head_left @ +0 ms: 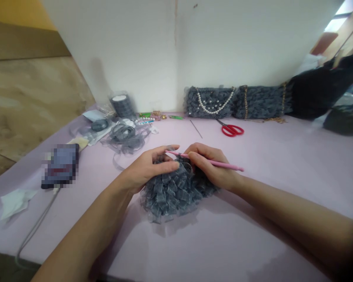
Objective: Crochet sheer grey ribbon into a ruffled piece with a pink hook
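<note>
Head view. Left hand (150,168) curled, fingers pressed together over a gray organza-ribbon crochet piece (176,196), the piece lying on the lilac tabletop (282,164) directly under both hands. Right hand (210,166) pinching a pink crochet hook (216,162) pencil-style, its tip reaching across the piece to the left hand's fingers. Beyond the right hand, red-handled scissors (231,130) and a thin metal needle (196,129). Beyond the left hand, a loose coil of gray ribbon (125,137) and a ribbon spool (122,105). Farther beyond both hands, gray ribbon bags (209,102) with pearl and chain straps, against the wall (247,43).
</note>
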`<state>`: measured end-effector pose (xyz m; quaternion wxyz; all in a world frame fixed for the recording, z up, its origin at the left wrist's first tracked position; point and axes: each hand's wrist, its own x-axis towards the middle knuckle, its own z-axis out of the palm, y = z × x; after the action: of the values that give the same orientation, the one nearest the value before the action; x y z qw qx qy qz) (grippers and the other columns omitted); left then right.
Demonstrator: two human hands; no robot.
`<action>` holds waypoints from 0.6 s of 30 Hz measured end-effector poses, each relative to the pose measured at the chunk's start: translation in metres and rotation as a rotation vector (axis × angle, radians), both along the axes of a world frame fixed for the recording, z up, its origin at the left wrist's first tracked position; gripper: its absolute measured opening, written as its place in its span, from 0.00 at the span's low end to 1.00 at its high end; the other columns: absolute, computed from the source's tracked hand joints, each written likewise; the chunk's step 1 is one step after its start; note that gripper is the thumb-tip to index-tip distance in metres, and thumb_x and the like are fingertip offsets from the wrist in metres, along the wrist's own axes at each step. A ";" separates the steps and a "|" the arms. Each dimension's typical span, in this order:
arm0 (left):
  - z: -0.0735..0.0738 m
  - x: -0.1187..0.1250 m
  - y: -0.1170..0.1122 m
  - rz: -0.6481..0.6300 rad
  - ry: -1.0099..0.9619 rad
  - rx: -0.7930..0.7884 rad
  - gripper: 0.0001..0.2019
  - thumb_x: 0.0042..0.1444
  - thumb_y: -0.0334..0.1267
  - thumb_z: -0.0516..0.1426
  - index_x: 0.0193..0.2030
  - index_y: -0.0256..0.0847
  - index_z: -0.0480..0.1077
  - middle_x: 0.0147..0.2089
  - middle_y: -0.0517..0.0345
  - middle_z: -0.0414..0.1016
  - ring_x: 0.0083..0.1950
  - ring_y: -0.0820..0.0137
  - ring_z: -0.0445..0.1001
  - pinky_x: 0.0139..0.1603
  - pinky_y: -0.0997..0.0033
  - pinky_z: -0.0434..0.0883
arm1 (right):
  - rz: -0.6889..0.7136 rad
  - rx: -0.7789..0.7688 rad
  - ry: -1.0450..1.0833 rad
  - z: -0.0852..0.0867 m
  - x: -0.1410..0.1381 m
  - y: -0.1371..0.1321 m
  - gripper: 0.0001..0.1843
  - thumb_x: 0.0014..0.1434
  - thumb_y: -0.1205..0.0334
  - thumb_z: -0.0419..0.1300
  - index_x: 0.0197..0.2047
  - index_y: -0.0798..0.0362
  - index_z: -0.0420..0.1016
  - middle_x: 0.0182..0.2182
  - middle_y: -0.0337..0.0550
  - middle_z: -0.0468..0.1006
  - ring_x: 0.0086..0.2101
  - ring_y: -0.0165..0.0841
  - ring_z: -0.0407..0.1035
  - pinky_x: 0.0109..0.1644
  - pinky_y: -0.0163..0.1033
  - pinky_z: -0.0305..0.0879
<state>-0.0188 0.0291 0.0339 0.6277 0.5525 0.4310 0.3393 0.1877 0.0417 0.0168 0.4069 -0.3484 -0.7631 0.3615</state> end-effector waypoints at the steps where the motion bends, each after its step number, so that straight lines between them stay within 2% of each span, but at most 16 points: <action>1: 0.001 -0.001 0.000 0.000 -0.061 -0.051 0.26 0.51 0.44 0.65 0.58 0.45 0.70 0.45 0.52 0.76 0.43 0.67 0.75 0.43 0.68 0.71 | 0.002 -0.006 0.002 0.000 0.000 0.000 0.18 0.66 0.55 0.51 0.26 0.53 0.64 0.23 0.37 0.68 0.25 0.27 0.60 0.29 0.34 0.55; 4: 0.002 -0.001 0.001 0.003 -0.178 -0.139 0.22 0.54 0.41 0.63 0.56 0.45 0.72 0.46 0.52 0.78 0.41 0.69 0.75 0.42 0.70 0.71 | 0.000 -0.011 -0.004 0.000 0.001 -0.001 0.18 0.66 0.56 0.51 0.26 0.53 0.65 0.24 0.38 0.69 0.27 0.28 0.61 0.31 0.35 0.57; 9: 0.001 -0.004 0.002 -0.023 -0.192 -0.104 0.25 0.49 0.33 0.66 0.56 0.45 0.72 0.37 0.59 0.74 0.34 0.75 0.72 0.37 0.76 0.67 | 0.021 -0.024 0.004 0.003 0.003 -0.001 0.17 0.66 0.56 0.50 0.27 0.54 0.66 0.25 0.38 0.70 0.27 0.28 0.61 0.31 0.35 0.57; 12: 0.001 -0.005 0.002 -0.024 -0.177 -0.111 0.28 0.46 0.29 0.66 0.56 0.44 0.72 0.38 0.60 0.74 0.35 0.76 0.72 0.38 0.76 0.67 | 0.081 -0.030 -0.023 0.008 0.006 0.000 0.17 0.66 0.56 0.51 0.27 0.54 0.68 0.27 0.40 0.72 0.28 0.29 0.63 0.31 0.35 0.58; 15: 0.001 -0.006 0.002 -0.027 -0.169 -0.117 0.29 0.46 0.30 0.66 0.58 0.44 0.71 0.43 0.56 0.76 0.39 0.72 0.74 0.42 0.71 0.67 | 0.142 -0.024 -0.061 0.012 0.011 0.002 0.18 0.66 0.56 0.51 0.27 0.53 0.69 0.30 0.41 0.74 0.31 0.30 0.66 0.33 0.36 0.59; 18: 0.001 -0.003 0.001 0.002 -0.155 -0.114 0.26 0.50 0.35 0.64 0.58 0.45 0.71 0.42 0.55 0.77 0.36 0.72 0.74 0.40 0.71 0.66 | 0.138 -0.023 -0.075 0.014 0.012 0.002 0.18 0.67 0.56 0.50 0.27 0.53 0.69 0.31 0.42 0.75 0.32 0.31 0.67 0.33 0.36 0.59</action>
<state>-0.0218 0.0304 0.0353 0.6891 0.4874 0.4004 0.3566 0.1992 0.0439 0.0304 0.3480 -0.3128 -0.7960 0.3840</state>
